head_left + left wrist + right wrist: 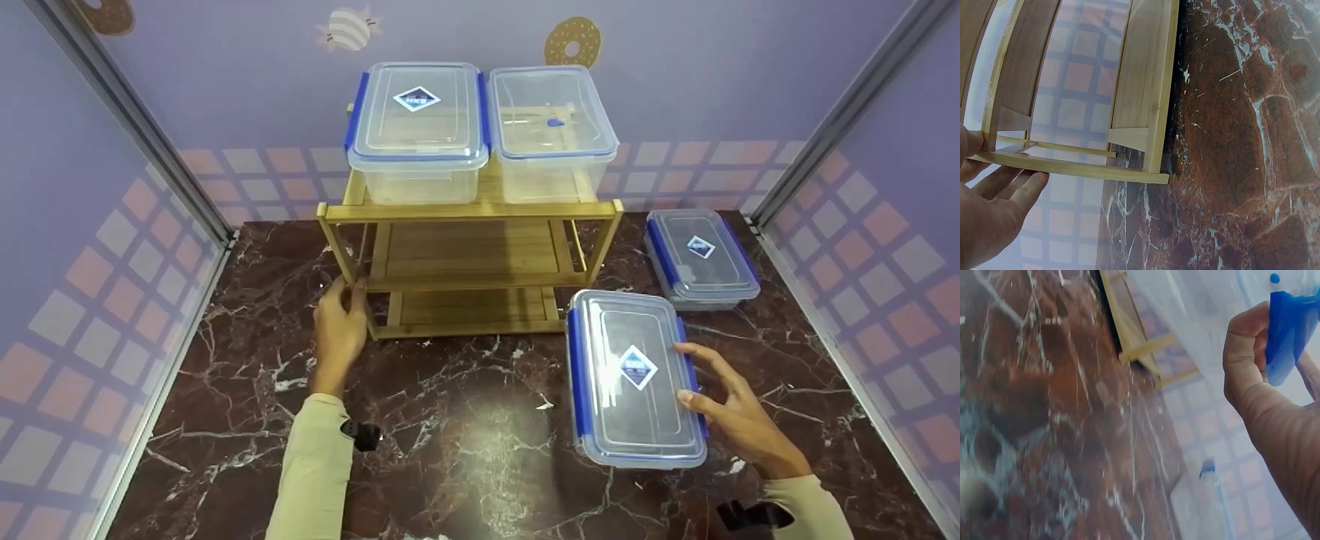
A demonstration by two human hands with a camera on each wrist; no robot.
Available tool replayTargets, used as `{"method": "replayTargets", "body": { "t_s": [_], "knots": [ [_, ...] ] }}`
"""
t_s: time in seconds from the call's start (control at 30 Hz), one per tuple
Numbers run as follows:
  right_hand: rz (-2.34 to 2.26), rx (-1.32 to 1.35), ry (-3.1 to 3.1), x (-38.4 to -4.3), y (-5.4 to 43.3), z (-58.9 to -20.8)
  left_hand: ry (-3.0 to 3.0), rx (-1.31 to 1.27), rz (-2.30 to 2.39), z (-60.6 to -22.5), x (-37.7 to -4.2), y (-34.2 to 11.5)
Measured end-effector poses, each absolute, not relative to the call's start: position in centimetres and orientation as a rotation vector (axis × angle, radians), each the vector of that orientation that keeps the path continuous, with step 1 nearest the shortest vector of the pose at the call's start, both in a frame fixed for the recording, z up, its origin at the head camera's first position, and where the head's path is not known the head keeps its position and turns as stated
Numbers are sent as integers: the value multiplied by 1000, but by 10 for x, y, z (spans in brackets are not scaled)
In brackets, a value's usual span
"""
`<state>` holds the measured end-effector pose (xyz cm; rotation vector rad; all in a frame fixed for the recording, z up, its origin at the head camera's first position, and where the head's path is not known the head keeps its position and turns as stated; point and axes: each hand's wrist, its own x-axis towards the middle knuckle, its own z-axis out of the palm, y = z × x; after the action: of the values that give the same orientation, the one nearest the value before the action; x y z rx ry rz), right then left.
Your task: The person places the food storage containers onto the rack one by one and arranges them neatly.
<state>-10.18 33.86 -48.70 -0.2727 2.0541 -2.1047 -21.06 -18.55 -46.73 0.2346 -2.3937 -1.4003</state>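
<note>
A clear plastic container [634, 379] with a lid and blue clips lies on the dark marble table [450, 450], right of centre. My right hand [686, 371] grips its right long edge, thumb on the lid. In the right wrist view the right hand [1275, 349] curls round a blue clip [1289, 320] of the container [1196, 304]. My left hand [349, 294] holds the left front post of a three-shelf bamboo rack [472, 211]. The left wrist view shows the left hand [1008, 160] with thumb and fingers on either side of a rail of the rack [1145, 84].
Two more lidded clear containers [416, 131] [551, 127] stand side by side on the rack's top shelf; its two lower shelves hold nothing. Another flat container [701, 259] lies at the back right. Purple walls with metal posts [127, 120] close in the table on three sides.
</note>
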Motion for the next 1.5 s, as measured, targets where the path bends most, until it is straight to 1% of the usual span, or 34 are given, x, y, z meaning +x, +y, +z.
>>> {"method": "replayTargets", "body": {
  "t_s": [0.3,0.67,0.9,1.23,1.5],
  "knots": [
    [-2083,-418,2038,-110,303,-473,-2393,228,-1407,-468,-211,-185],
    [-2049,-557,2016,-139,246,-459,-2406,242,-1384,-468,-211,-185],
    [-2095,-581,1912,-160,205,-448,-2394,243,-1399,-468,-211,-186],
    [-2095,-597,1924,-191,157,-431,-2387,239,-1396,-469,-212,-187],
    [-2072,-498,1957,-206,129,-417,-2366,234,-1381,-469,-213,-186]
  ]
}}
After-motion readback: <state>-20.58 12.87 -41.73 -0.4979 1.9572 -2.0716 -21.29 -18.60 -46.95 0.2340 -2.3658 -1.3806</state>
